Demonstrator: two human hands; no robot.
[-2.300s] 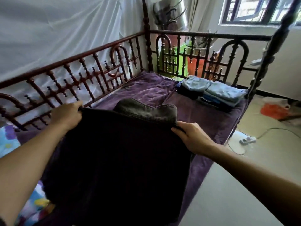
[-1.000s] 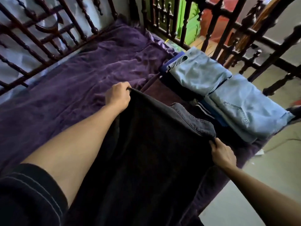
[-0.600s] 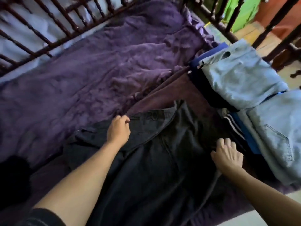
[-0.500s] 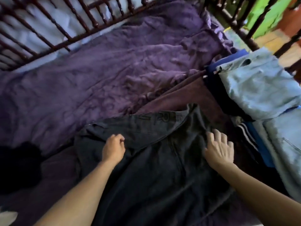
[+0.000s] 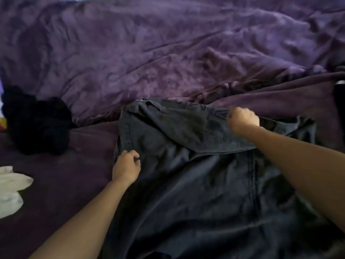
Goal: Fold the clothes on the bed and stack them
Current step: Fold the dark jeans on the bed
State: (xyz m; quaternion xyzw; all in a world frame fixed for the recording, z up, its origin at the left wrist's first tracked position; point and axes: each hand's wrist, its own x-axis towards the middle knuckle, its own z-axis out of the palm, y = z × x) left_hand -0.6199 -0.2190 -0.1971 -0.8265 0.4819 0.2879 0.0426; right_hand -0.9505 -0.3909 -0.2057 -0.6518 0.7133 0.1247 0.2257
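A pair of dark grey jeans (image 5: pixel 196 184) lies spread on the purple bed cover (image 5: pixel 149 53), waistband at the far end and partly turned over. My left hand (image 5: pixel 127 166) pinches the left side seam below the waistband. My right hand (image 5: pixel 242 119) is closed on the waistband at the far right. The legs run toward me and out of the bottom of the frame.
A crumpled black garment (image 5: pixel 39 120) lies on the bed at the left. A white cloth (image 5: pixel 11 189) sits at the left edge near me. A dark folded item (image 5: pixel 340 94) shows at the right edge. The purple cover is rumpled beyond the jeans.
The jeans went from held up in the air to lying on the bed. My left hand slid to the side seam, my right hand closed on the waistband, and the view swung left.
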